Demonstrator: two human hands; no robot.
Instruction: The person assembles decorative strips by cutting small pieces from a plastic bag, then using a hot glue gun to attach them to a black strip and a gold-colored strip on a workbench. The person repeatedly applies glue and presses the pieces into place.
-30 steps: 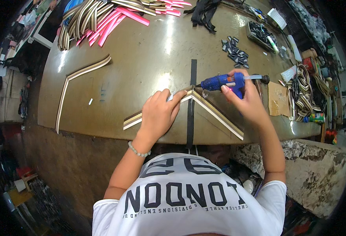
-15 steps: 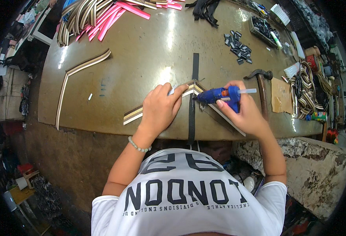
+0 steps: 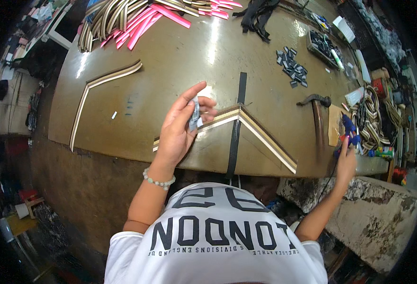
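Observation:
My left hand [image 3: 176, 124] is raised over the left arm of a bent striped strip [image 3: 265, 141], fingers partly spread. Its thumb presses a small pale grey printed piece [image 3: 194, 113] against the fingers; the exact kind is unclear. The strip is brown, tan and white, and lies in an inverted V. A flat black band [image 3: 236, 146] runs under its corner, toward the table's near edge. At the far right, my right hand [image 3: 345, 163] has its fingers on the handle of a blue hot glue gun [image 3: 349, 127], beside a piece of brown cardboard [image 3: 334, 124].
A hammer [image 3: 318, 118] lies left of the cardboard. Small black pieces [image 3: 292, 68] are scattered behind it, near a tray of dark parts [image 3: 322, 47]. Another bent strip [image 3: 78, 113] lies left. Striped and pink strips [image 3: 142, 28] are heaped at the back. Coiled strips [image 3: 372, 113] crowd the right edge.
My right hand has carried the glue gun from the strip's corner to the table's right side. My left hand has lifted off the strip and turned, showing the grey piece.

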